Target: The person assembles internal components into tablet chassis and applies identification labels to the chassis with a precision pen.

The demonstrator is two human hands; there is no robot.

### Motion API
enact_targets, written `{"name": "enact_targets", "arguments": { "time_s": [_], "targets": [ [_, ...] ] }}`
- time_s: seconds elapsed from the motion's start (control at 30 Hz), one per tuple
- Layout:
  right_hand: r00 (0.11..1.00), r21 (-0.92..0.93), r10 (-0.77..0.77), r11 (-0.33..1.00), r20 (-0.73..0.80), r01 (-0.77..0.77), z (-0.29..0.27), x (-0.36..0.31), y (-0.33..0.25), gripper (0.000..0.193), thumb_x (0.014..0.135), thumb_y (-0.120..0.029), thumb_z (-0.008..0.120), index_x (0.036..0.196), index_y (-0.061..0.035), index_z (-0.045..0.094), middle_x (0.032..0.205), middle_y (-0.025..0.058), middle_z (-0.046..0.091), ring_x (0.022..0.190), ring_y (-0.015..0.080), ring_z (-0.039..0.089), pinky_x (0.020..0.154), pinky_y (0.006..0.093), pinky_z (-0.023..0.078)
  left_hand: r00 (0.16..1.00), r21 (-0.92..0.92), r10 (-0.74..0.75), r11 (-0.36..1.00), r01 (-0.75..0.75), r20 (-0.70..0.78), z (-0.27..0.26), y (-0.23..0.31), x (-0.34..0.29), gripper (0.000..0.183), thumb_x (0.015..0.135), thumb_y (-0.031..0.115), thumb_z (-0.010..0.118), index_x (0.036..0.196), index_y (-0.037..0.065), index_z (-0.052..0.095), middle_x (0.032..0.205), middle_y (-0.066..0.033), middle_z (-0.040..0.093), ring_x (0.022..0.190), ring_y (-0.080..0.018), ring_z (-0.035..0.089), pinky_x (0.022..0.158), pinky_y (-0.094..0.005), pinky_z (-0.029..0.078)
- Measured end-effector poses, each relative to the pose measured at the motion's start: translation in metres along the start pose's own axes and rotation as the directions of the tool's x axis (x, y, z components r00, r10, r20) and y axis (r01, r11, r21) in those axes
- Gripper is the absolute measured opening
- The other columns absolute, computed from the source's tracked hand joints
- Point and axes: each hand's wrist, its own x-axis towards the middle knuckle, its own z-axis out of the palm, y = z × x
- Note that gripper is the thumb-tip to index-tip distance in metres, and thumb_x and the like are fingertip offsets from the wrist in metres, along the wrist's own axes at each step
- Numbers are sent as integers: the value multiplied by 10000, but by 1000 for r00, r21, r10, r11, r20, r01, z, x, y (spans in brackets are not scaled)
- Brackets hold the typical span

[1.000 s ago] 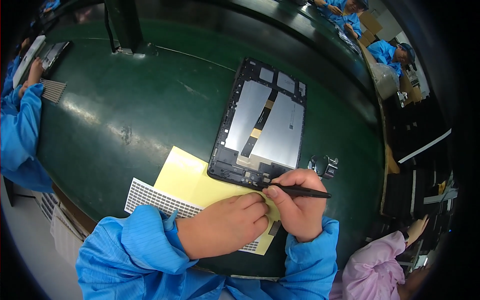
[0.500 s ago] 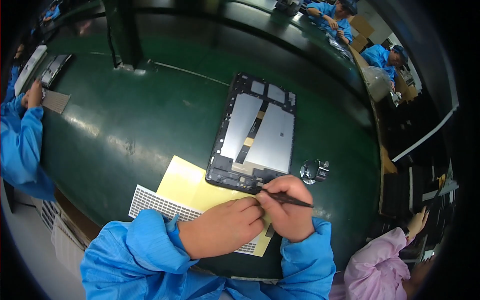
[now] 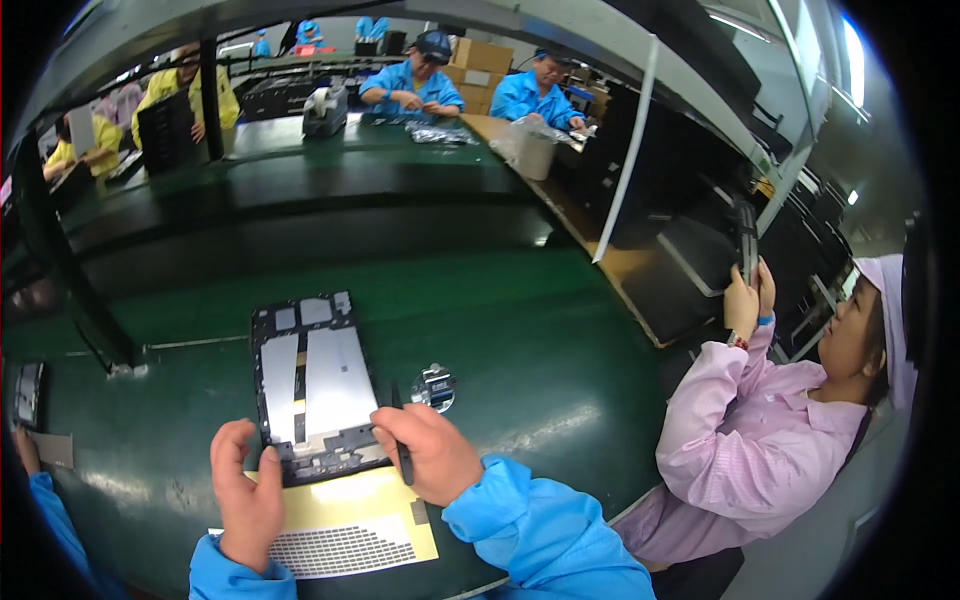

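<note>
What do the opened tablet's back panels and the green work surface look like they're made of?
The opened tablet: its pale grey panels look like bare brushed metal, flat with a dull sheen, set in a dark frame that is probably plastic. The green work surface looks like a smooth rubbery or vinyl mat; it gives soft, smeared reflections. Neither is certain from looks alone.

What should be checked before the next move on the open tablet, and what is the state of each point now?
1. Opened tablet lies flat on the green table: ok.
2. Left hand steadies its lower left corner: ok.
3. Right hand holds the thin black tool, fingers closed around it: ok.
4. Tool tip is on the right spot: cannot tell, the tip is too small to see.
5. Yellow sheet lies partly under the tablet's near edge: ok.
6. Small silver part lies clear of the tablet, beside the right hand: ok.
</note>
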Motion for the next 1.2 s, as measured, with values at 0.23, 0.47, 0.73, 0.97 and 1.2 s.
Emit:
{"name": "enact_targets", "arguments": {
  "time_s": [0.23,0.47,0.73,0.97,1.2],
  "targets": [
    [997,107,79,991,-25,-76,15,-1,12,217,817,-82,688,998,-26,582,884,146,567,815,329,557,721,382,474,724,-403,-640,611,682,257,0,-17,16,439,876,36,598,1250,-112,423,1188,-187,535,1016,-181,561,850,-300,482],
    [995,247,70,968,-74,-50,24,1,25,245,795,-83,709,992,-26,574,877,142,581,832,308,566,742,374,475,709,-717,-571,275,640,414,-6,-15,26,400,907,122,594,1199,-107,443,1090,-153,604,859,-206,625,814,-326,511],
    [992,419,120,899,41,-126,19,8,20,191,893,-147,634,1006,-26,538,845,117,556,777,239,556,710,348,463,620,-685,-630,184,705,468,-19,-3,17,192,897,142,592,1020,6,536,967,-112,614,855,-253,629,764,-370,536],
    [997,346,72,935,9,-70,23,3,23,215,913,-214,601,962,-21,519,804,165,566,759,313,572,682,392,461,541,-762,-751,80,642,377,-89,17,-32,366,937,216,496,1203,-32,534,1131,-158,632,1003,-279,633,891,-410,522],
    [992,210,23,976,128,-50,20,-1,16,205,904,-219,601,1026,-64,544,897,180,552,821,362,565,729,433,467,305,-914,-948,41,403,93,-136,-14,-74,329,975,267,465,1092,-10,597,1002,-114,660,875,-221,637,777,-321,525]
  ]
}}
